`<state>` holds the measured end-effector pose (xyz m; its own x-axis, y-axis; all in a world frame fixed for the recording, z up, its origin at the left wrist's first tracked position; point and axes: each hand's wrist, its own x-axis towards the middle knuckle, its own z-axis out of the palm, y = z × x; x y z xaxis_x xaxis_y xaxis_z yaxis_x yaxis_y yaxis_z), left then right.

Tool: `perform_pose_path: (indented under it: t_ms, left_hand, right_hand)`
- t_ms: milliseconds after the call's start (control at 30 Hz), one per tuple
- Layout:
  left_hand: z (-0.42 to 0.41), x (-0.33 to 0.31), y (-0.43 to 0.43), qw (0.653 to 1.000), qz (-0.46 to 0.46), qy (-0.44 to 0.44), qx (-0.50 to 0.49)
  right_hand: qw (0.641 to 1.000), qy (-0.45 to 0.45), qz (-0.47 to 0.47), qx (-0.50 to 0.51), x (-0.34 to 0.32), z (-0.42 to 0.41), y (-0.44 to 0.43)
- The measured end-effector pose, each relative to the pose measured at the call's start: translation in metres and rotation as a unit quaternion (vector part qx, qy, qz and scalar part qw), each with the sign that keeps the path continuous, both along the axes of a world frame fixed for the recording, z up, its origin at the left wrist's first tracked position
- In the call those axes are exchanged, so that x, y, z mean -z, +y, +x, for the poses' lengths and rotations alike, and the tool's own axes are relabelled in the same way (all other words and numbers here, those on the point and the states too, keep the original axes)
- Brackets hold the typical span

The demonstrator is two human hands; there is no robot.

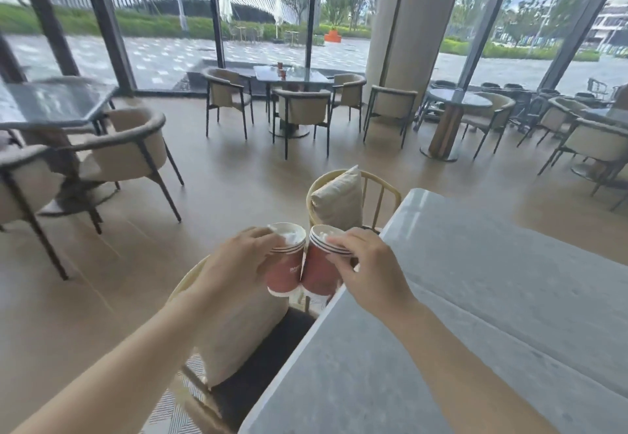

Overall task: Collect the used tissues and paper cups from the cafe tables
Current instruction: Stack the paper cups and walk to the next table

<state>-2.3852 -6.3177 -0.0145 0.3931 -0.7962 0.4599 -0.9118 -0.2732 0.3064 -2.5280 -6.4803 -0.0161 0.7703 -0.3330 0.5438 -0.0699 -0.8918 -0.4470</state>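
Two stacks of red paper cups are held in the air with their bases touching, above a cushioned chair point(238, 324) at the left edge of the near grey desk point(475, 297).

- Left grip point(234, 263): fingers curled round the left stack point(283, 270) at rim and wall, with crumpled tissue point(289, 233) in its mouth.
- Right stack point(319, 272): a second tissue point(322, 230) appears to be tucked inside.
- Right grip point(370, 270): fingers closed on the right stack's rim from above.

Handling note, as a judgement: the stacks are probably about to be joined. Press the tissue down first, line up the rims and nest squarely. Keep both mouths upward so nothing drops.
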Motion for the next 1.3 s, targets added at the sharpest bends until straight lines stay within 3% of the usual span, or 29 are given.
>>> perform_pose_path:
  t_ms: [400, 733, 1033, 1300]
  left_hand:
    - [0.156, -0.050, 0.224, 0.991, -0.043, -0.003, -0.130]
    - [0.220, -0.054, 0.391, 0.963, -0.007, -0.103, -0.250]
    - [0.308, -0.035, 0.402, 0.951, 0.018, -0.130, -0.278]
    - [0.461, -0.035, 0.343, 0.962, 0.024, -0.144, -0.230]
  right_hand:
    - [0.986, -0.060, -0.020, -0.157, -0.048, 0.205, 0.184]
    - [0.957, -0.033, -0.006, -0.289, -0.039, 0.329, 0.344]
    - [0.957, -0.012, 0.011, -0.288, -0.026, 0.414, 0.354]
    - [0.973, -0.040, 0.017, -0.225, -0.018, 0.538, 0.299]
